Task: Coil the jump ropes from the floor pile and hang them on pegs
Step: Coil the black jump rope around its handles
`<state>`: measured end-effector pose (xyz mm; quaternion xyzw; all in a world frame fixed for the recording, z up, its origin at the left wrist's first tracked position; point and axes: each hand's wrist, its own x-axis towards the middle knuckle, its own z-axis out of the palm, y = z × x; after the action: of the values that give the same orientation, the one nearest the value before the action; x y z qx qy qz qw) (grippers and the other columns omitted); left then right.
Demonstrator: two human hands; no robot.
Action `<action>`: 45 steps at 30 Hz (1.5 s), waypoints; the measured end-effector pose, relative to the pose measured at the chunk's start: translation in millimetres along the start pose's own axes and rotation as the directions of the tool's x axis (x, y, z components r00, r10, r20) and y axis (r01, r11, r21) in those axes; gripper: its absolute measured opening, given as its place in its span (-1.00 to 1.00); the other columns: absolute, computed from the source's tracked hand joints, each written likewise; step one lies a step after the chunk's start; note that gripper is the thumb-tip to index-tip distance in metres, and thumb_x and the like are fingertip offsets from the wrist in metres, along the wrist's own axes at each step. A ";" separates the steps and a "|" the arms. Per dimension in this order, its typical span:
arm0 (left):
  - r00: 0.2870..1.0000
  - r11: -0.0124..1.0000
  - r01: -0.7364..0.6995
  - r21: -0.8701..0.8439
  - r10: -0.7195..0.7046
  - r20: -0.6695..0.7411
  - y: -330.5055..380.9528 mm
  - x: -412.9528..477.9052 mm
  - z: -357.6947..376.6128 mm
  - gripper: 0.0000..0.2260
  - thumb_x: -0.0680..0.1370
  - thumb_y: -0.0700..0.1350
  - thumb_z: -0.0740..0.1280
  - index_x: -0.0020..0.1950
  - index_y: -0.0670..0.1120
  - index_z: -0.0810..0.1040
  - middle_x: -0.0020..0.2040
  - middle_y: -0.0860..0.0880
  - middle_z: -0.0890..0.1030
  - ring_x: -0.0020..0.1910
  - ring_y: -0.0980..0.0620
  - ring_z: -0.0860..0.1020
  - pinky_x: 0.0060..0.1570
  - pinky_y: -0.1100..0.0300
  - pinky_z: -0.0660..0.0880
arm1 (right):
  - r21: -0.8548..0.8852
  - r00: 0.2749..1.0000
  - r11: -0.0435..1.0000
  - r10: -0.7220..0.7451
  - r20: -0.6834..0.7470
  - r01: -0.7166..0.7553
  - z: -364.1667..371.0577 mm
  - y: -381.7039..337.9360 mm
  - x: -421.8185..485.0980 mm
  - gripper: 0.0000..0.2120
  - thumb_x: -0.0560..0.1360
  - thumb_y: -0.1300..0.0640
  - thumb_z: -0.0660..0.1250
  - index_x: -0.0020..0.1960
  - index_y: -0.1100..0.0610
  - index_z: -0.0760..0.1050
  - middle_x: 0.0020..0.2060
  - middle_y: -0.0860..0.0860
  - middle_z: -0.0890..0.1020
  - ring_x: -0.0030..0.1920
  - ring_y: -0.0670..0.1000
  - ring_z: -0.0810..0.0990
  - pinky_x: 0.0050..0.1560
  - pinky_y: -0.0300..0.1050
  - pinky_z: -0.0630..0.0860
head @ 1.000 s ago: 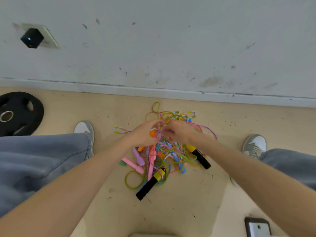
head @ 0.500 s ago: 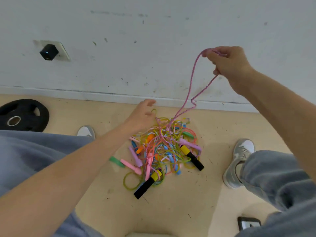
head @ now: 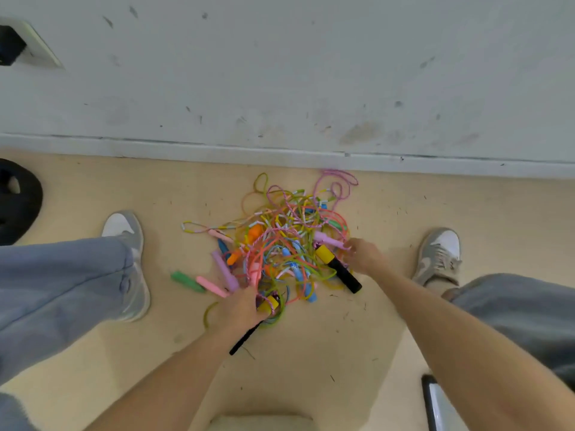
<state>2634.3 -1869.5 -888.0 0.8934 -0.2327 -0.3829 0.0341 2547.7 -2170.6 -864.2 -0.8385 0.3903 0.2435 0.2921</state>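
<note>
Left hand [head: 241, 309] low, fingers wrapped round a black-and-yellow handle [head: 249, 331] at the near edge of the rope pile [head: 280, 244] on the floor; right hand [head: 364, 255] curls onto a lilac handle [head: 326, 239] (grip unclear), both forearms reaching down.

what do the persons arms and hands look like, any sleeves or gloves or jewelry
Both arms are bare from the near edge of the picture to the hands, with no sleeve in sight. The left hand and the right hand wear no gloves. No watch, bracelet or ring shows on the sides facing the camera.
</note>
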 end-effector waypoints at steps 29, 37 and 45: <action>0.979 0.868 -0.112 -0.484 0.181 0.097 78.6 -52.5 -277.2 -0.79 0.66 -0.10 0.36 -0.10 -0.16 0.45 -0.39 -0.07 0.44 -0.56 0.03 0.40 -0.54 0.26 0.43 | 0.480 0.914 0.837 -0.376 0.151 0.265 -190.3 -157.9 -116.8 -0.79 0.56 0.18 0.32 0.14 0.24 0.58 -0.08 0.10 0.69 -0.18 0.06 0.71 -0.20 -0.12 0.67; 0.952 0.070 0.129 -0.989 0.269 0.143 70.6 -83.2 -291.0 -0.65 0.75 0.02 0.10 0.14 -0.23 0.50 -0.31 -0.10 0.59 -0.46 0.04 0.53 -0.50 0.26 0.50 | 0.583 0.949 0.790 -0.300 0.099 0.189 -187.8 -163.0 -169.1 -0.74 0.52 0.34 0.18 0.14 0.37 0.53 0.05 0.30 0.71 0.08 0.33 0.71 0.34 0.37 0.50; 0.971 0.050 0.063 -0.997 0.226 0.073 86.1 -118.6 -299.3 -0.72 0.70 0.04 0.26 0.09 -0.19 0.50 -0.29 -0.09 0.53 -0.40 0.03 0.51 -0.48 0.26 0.50 | 0.716 0.988 0.685 -0.145 -0.047 0.134 -167.2 -179.3 -184.1 -0.78 0.59 -0.04 0.31 -0.09 0.09 0.40 -0.41 0.03 0.49 -0.53 0.01 0.38 -0.49 -0.21 0.28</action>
<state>2739.2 -1928.8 -577.3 0.5634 0.0420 -0.5265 0.6354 2614.4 -2095.9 -574.5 -0.6840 0.3873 0.0550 0.6157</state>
